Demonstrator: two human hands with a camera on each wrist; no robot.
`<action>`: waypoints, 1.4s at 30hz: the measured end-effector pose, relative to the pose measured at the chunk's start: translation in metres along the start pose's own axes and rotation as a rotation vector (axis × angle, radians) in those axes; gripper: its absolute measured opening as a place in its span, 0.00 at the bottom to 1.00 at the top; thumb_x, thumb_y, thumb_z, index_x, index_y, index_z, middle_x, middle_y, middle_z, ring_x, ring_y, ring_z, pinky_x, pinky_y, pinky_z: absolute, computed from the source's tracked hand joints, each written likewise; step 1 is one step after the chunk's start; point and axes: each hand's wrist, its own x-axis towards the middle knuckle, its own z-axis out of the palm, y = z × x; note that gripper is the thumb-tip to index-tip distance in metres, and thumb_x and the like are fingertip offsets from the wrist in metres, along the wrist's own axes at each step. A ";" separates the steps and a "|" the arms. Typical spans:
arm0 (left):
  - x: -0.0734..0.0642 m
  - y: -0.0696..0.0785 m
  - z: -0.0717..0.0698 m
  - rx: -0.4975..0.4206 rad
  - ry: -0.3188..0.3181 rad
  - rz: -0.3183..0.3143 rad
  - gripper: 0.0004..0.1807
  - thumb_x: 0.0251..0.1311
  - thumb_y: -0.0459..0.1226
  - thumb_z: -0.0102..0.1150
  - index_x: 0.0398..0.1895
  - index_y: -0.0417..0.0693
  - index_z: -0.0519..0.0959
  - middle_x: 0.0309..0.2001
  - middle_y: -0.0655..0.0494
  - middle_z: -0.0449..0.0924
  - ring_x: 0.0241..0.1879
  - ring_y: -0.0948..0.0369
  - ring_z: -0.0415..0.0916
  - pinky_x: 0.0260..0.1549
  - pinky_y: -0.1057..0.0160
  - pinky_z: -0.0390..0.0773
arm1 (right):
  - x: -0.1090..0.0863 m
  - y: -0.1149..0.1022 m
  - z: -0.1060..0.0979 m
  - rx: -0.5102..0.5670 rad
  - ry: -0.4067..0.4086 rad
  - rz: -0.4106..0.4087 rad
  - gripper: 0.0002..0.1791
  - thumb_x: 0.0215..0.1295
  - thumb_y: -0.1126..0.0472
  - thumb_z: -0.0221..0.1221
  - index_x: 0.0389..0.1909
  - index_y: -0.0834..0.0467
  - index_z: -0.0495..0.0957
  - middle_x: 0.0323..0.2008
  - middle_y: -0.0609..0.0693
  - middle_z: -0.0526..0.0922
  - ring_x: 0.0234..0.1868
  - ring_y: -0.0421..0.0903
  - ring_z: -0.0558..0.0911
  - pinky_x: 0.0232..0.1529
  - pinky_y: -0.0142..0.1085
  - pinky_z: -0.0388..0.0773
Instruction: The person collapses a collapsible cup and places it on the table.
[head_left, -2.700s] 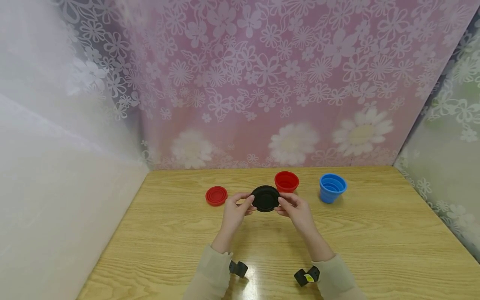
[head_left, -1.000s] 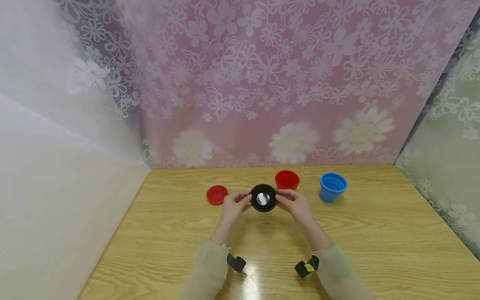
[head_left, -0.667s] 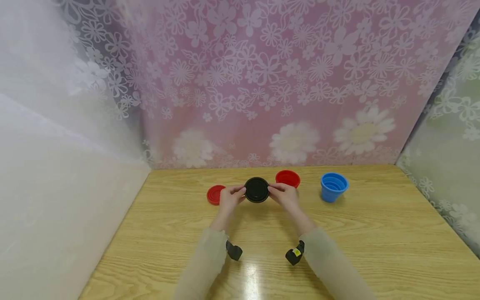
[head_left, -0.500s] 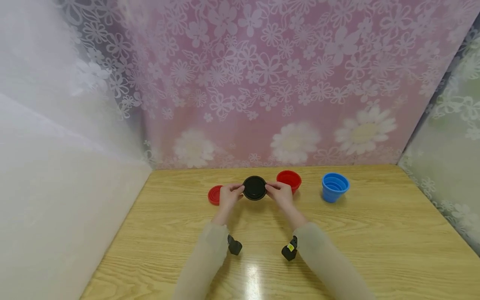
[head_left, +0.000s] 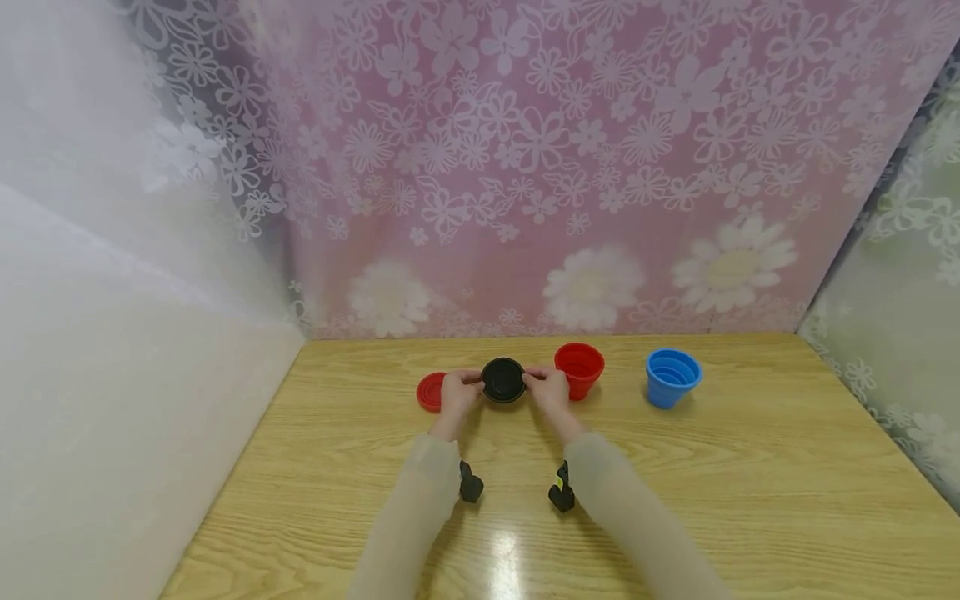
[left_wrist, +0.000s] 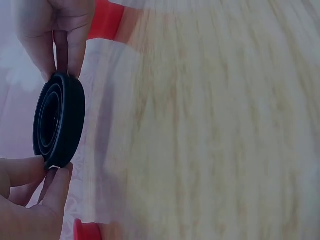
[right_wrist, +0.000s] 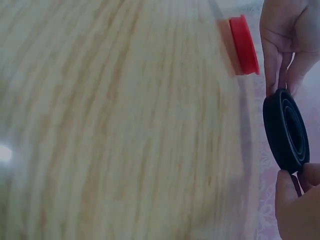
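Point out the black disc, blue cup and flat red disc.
Black disc [head_left: 503,381], head view: middle of its face.
Blue cup [head_left: 672,378], head view: inner surface.
Flat red disc [head_left: 431,392], head view: uncovered top.

Wood-grain tabletop [head_left: 300,500] is kinda boxed in by pink daisy-print sheeting [head_left: 487,250] and paler side sheets [head_left: 112,350], some glare [head_left: 504,571] reflected.

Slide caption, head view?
Left hand and right hand hold black disc; red disc at left, red cup, blue cup at right.

A screened-off tabletop space is indicated, though the type of room cannot be determined: a wood-grain table [head_left: 750,500] is enclosed at the rear by a pink flower-printed curtain [head_left: 480,167] and at both sides by pale coverings [head_left: 135,358].
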 end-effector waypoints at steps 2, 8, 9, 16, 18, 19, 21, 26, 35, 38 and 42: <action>0.004 -0.007 0.000 -0.003 -0.029 -0.038 0.10 0.48 0.29 0.62 0.36 0.39 0.81 0.35 0.48 0.79 0.30 0.57 0.75 0.25 0.61 0.77 | 0.001 0.001 0.002 -0.035 0.002 -0.004 0.09 0.56 0.68 0.58 0.37 0.68 0.79 0.40 0.61 0.78 0.42 0.53 0.75 0.40 0.40 0.74; 0.015 -0.033 0.008 0.010 -0.015 0.009 0.11 0.49 0.28 0.60 0.39 0.39 0.80 0.37 0.47 0.79 0.33 0.57 0.76 0.25 0.62 0.77 | 0.002 0.004 0.005 -0.060 0.005 0.013 0.09 0.55 0.69 0.57 0.37 0.68 0.79 0.40 0.61 0.79 0.44 0.54 0.75 0.43 0.41 0.73; 0.018 -0.039 0.010 0.016 -0.017 0.017 0.12 0.49 0.28 0.60 0.39 0.39 0.80 0.38 0.47 0.79 0.34 0.57 0.76 0.25 0.62 0.77 | 0.002 0.004 0.006 -0.062 0.001 0.014 0.09 0.55 0.69 0.57 0.38 0.68 0.79 0.40 0.61 0.79 0.44 0.54 0.75 0.43 0.41 0.73; 0.038 -0.068 0.020 0.088 0.049 0.041 0.14 0.46 0.24 0.57 0.39 0.38 0.80 0.35 0.51 0.79 0.34 0.62 0.75 0.24 0.67 0.76 | 0.005 0.008 0.008 -0.064 -0.043 0.014 0.11 0.55 0.70 0.57 0.40 0.69 0.78 0.41 0.62 0.78 0.45 0.54 0.74 0.44 0.41 0.72; 0.040 -0.072 0.020 0.080 0.042 0.074 0.14 0.45 0.24 0.57 0.39 0.38 0.80 0.35 0.51 0.79 0.33 0.63 0.74 0.24 0.68 0.75 | 0.006 0.010 0.009 -0.069 -0.056 0.009 0.11 0.55 0.71 0.57 0.40 0.69 0.78 0.41 0.62 0.78 0.46 0.54 0.73 0.46 0.42 0.71; 0.039 -0.070 0.018 0.085 0.023 0.069 0.14 0.46 0.25 0.58 0.40 0.38 0.80 0.35 0.50 0.79 0.34 0.61 0.74 0.26 0.66 0.76 | 0.007 0.011 0.009 -0.075 -0.064 0.004 0.12 0.55 0.71 0.57 0.41 0.70 0.78 0.41 0.62 0.78 0.47 0.55 0.73 0.47 0.42 0.70; 0.037 -0.069 0.016 0.079 -0.003 0.083 0.13 0.47 0.25 0.58 0.39 0.37 0.80 0.35 0.49 0.79 0.34 0.59 0.74 0.27 0.65 0.75 | 0.007 0.012 0.009 -0.080 -0.077 -0.002 0.12 0.54 0.72 0.57 0.41 0.70 0.78 0.42 0.62 0.78 0.48 0.55 0.73 0.48 0.42 0.70; 0.034 -0.064 0.012 0.088 -0.041 0.079 0.12 0.48 0.26 0.59 0.38 0.38 0.80 0.35 0.49 0.79 0.34 0.58 0.73 0.28 0.64 0.74 | 0.007 0.011 0.008 -0.066 -0.120 0.011 0.15 0.55 0.72 0.56 0.45 0.70 0.76 0.43 0.63 0.77 0.47 0.54 0.73 0.46 0.41 0.71; 0.024 -0.051 0.009 0.155 -0.040 0.028 0.12 0.49 0.30 0.61 0.39 0.39 0.80 0.36 0.49 0.78 0.36 0.58 0.73 0.30 0.62 0.74 | 0.004 0.008 0.006 -0.093 -0.189 0.016 0.17 0.58 0.70 0.55 0.49 0.71 0.72 0.45 0.64 0.75 0.48 0.54 0.72 0.47 0.39 0.71; 0.022 -0.045 0.010 0.182 -0.030 -0.015 0.12 0.49 0.29 0.61 0.39 0.39 0.79 0.37 0.48 0.78 0.38 0.57 0.72 0.31 0.62 0.74 | 0.011 0.015 0.008 -0.123 -0.196 0.022 0.18 0.58 0.70 0.55 0.50 0.71 0.71 0.46 0.64 0.75 0.49 0.55 0.72 0.48 0.42 0.70; 0.041 -0.076 0.016 0.215 -0.037 -0.060 0.15 0.49 0.32 0.62 0.43 0.41 0.78 0.40 0.49 0.77 0.40 0.57 0.72 0.32 0.61 0.74 | 0.037 0.056 0.011 -0.075 -0.223 -0.102 0.17 0.55 0.66 0.59 0.48 0.65 0.75 0.43 0.57 0.78 0.45 0.49 0.75 0.43 0.36 0.73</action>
